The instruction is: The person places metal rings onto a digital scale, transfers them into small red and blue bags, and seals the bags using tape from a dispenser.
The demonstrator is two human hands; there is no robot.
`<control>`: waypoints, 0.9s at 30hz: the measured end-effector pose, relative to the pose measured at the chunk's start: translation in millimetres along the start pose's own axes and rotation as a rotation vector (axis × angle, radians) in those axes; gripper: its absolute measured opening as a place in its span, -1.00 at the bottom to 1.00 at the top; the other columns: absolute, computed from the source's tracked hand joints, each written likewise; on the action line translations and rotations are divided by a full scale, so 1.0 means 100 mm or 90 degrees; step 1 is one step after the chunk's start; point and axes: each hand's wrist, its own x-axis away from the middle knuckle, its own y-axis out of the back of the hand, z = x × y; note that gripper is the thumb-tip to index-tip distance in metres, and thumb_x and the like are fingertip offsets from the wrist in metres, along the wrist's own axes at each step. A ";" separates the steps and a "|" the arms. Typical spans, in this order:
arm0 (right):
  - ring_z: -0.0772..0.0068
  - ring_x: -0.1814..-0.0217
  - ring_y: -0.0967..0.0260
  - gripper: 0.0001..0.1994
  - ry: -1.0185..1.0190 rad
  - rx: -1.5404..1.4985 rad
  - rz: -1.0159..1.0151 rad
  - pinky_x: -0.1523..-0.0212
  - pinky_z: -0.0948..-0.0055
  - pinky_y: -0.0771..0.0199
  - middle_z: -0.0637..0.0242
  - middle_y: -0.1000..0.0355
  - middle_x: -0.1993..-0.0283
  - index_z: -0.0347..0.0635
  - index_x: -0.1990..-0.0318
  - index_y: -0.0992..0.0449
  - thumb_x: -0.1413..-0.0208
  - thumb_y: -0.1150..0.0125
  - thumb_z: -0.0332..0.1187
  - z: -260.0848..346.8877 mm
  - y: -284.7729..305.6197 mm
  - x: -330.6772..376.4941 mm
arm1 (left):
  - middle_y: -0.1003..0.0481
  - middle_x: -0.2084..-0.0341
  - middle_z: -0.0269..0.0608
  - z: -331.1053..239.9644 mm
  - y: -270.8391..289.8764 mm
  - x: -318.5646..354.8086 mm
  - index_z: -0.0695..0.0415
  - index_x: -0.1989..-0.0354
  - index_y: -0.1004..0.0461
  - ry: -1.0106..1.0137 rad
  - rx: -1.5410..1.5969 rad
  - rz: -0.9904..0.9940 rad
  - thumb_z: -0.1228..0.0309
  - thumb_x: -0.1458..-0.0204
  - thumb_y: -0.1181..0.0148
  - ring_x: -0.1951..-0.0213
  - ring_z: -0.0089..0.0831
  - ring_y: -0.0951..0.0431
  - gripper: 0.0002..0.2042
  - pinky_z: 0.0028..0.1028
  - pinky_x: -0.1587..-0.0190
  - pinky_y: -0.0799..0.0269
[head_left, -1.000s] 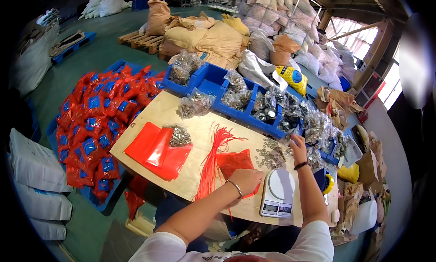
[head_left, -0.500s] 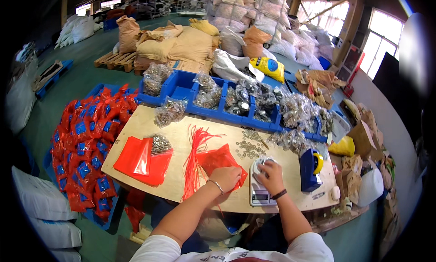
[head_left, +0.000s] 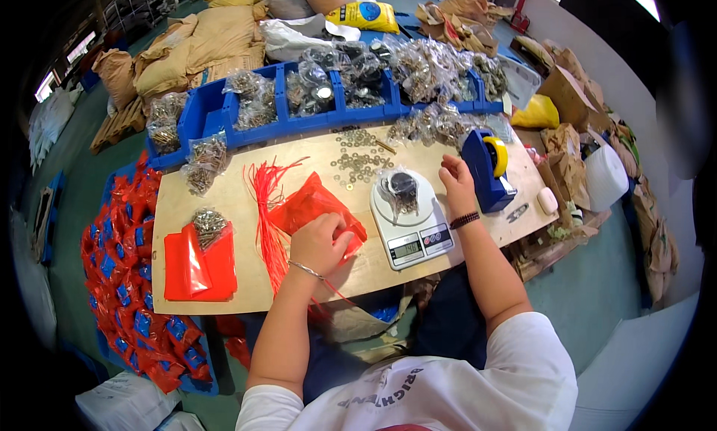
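My left hand (head_left: 321,244) rests with curled fingers on a red plastic bag (head_left: 308,207), closed over its near edge. Beside it lies a bundle of red ties (head_left: 267,207). My right hand (head_left: 458,183) is raised between the scale and the tape dispenser, with nothing in it and its fingers loosely bent apart. The white digital kitchen scale (head_left: 392,235) stands between my hands. On its round plate sits a clear bag with a dark round part (head_left: 401,189). Several small metal washers (head_left: 360,162) lie spread out behind the bag and scale.
A blue tape dispenser (head_left: 484,169) with yellow tape stands at the right. Blue bins (head_left: 216,121) of bagged hardware line the table's far edge. Flat red bags (head_left: 216,270) lie at the left under a bag of screws (head_left: 209,225). Filled red packs (head_left: 123,281) are heaped beside the table.
My right hand has left the scale's plate and moved right, uncovering the clear bag with the dark part on it. My left hand stays at the red bag. The view has tilted down and turned right.
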 end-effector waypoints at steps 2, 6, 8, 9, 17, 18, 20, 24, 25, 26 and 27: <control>0.36 -0.03 -0.28 -0.67 -0.015 -0.026 -0.002 -0.03 0.42 -0.24 0.17 -0.35 0.04 -0.28 0.04 -0.33 0.00 -0.06 -0.42 0.04 -0.03 0.02 | -0.41 0.60 -0.27 0.02 -0.01 0.01 0.12 0.50 -0.37 0.002 -0.012 -0.006 0.34 0.23 -0.24 0.57 -0.40 -0.45 -0.81 -0.44 0.50 -0.35; 0.39 -0.03 -0.27 -0.68 -0.031 -0.064 -0.015 -0.04 0.45 -0.24 0.21 -0.35 0.06 -0.30 0.04 -0.33 -0.01 -0.05 -0.45 0.05 -0.03 0.01 | -0.41 0.60 -0.27 0.02 -0.01 0.01 0.14 0.51 -0.36 0.005 0.006 -0.010 0.33 0.25 -0.25 0.58 -0.41 -0.44 -0.79 -0.45 0.51 -0.34; 0.42 0.00 -0.28 -0.66 -0.051 -0.080 -0.011 -0.03 0.48 -0.25 0.23 -0.35 0.07 -0.30 0.02 -0.33 -0.01 -0.07 -0.43 0.05 -0.05 0.00 | -0.40 0.61 -0.27 -0.01 0.01 0.00 0.14 0.51 -0.36 0.021 0.005 -0.003 0.32 0.25 -0.26 0.58 -0.42 -0.43 -0.78 -0.45 0.51 -0.34; 0.43 0.01 -0.29 -0.66 -0.062 -0.090 -0.008 -0.02 0.49 -0.26 0.23 -0.35 0.08 -0.30 0.02 -0.33 -0.01 -0.07 -0.43 0.04 -0.05 0.00 | -0.40 0.61 -0.28 -0.02 0.01 0.00 0.14 0.51 -0.36 0.029 0.004 0.001 0.32 0.25 -0.26 0.58 -0.43 -0.43 -0.78 -0.45 0.51 -0.34; 0.26 0.01 -0.28 -0.63 0.014 0.240 0.125 -0.02 0.37 -0.25 0.20 -0.35 0.06 -0.21 0.10 -0.45 0.01 -0.11 -0.16 -0.06 -0.15 -0.06 | -0.36 0.63 -0.29 -0.02 0.01 -0.02 0.11 0.50 -0.36 0.052 -0.018 0.028 0.35 0.30 -0.25 0.60 -0.43 -0.40 -0.79 -0.45 0.53 -0.31; 0.21 0.00 -0.27 -0.62 0.048 0.359 0.153 -0.03 0.32 -0.24 0.20 -0.35 0.05 -0.17 0.14 -0.49 0.03 -0.12 -0.10 -0.04 -0.18 -0.06 | -0.36 0.64 -0.29 -0.03 0.00 -0.03 0.11 0.50 -0.36 0.053 -0.020 0.026 0.36 0.30 -0.23 0.60 -0.43 -0.39 -0.80 -0.45 0.53 -0.31; 0.15 -0.05 -0.19 -0.61 0.040 0.462 0.156 -0.07 0.25 -0.17 0.22 -0.33 0.02 -0.08 0.21 -0.54 0.08 -0.13 0.00 -0.04 -0.28 -0.03 | -0.35 0.65 -0.29 -0.02 -0.02 -0.03 0.11 0.50 -0.36 0.053 -0.025 0.025 0.40 0.29 -0.20 0.60 -0.42 -0.39 -0.83 -0.44 0.53 -0.30; 0.16 -0.14 -0.04 -0.61 0.032 0.519 0.214 -0.12 0.23 -0.06 0.30 -0.28 -0.03 -0.01 0.29 -0.56 0.15 -0.17 0.07 -0.01 -0.36 -0.03 | -0.34 0.66 -0.29 0.03 -0.05 -0.03 0.11 0.50 -0.36 0.054 -0.023 0.020 0.46 0.28 -0.14 0.60 -0.42 -0.38 -0.87 -0.44 0.53 -0.30; 0.16 -0.15 -0.03 -0.61 0.035 0.520 0.237 -0.12 0.23 -0.06 0.31 -0.26 -0.04 -0.02 0.31 -0.56 0.15 -0.18 0.06 0.01 -0.37 -0.02 | -0.34 0.66 -0.29 0.04 -0.05 -0.03 0.11 0.51 -0.36 0.053 -0.020 0.021 0.48 0.28 -0.13 0.60 -0.41 -0.38 -0.88 -0.44 0.53 -0.29; 0.16 -0.05 -0.15 -0.63 0.091 0.519 0.222 -0.02 0.27 -0.18 0.23 -0.36 0.08 -0.10 0.36 -0.55 0.15 -0.20 0.02 0.04 -0.35 0.04 | -0.34 0.66 -0.29 0.02 -0.04 -0.04 0.11 0.51 -0.36 0.057 -0.018 0.032 0.47 0.28 -0.13 0.61 -0.41 -0.38 -0.89 -0.44 0.53 -0.30; 0.16 0.02 -0.21 -0.63 0.056 0.485 0.274 0.05 0.29 -0.22 0.20 -0.38 0.15 -0.13 0.37 -0.53 0.14 -0.20 0.00 0.08 -0.32 0.05 | -0.34 0.66 -0.28 -0.01 -0.04 -0.04 0.11 0.51 -0.36 0.061 -0.016 0.043 0.47 0.27 -0.13 0.61 -0.41 -0.38 -0.89 -0.44 0.53 -0.30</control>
